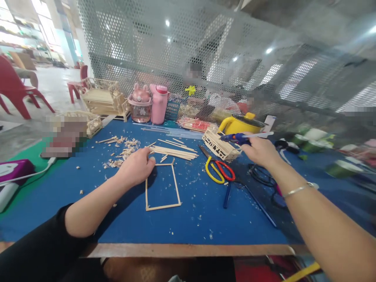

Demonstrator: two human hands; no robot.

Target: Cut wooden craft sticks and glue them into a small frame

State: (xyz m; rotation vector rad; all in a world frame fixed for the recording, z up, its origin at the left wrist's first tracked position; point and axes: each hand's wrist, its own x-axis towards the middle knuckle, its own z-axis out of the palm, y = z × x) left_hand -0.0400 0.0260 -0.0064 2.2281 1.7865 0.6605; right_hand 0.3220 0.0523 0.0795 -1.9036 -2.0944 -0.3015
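My left hand (137,166) is closed at the upper left corner of a rectangular frame of thin wooden sticks (177,186), which lies flat on the blue tabletop. The fingers hide that corner. On the right, my right hand (258,149) grips a blue hot glue gun (233,137), with a whitish glue stick (261,134) jutting out of its back. The gun is over a small slatted wooden piece (219,145). A bundle of loose wooden sticks (176,152) lies just beyond the frame. Scissors with one yellow and one red handle (219,170) rest between my hands.
Wood scraps (126,150) lie beyond my left hand. A yellow pot (242,124), a pink bottle (159,103) and clear glue sticks (173,131) stand or lie at the back before a perforated metal screen (164,47). Dark cables (261,174) are at right; a phone (63,137) at left.
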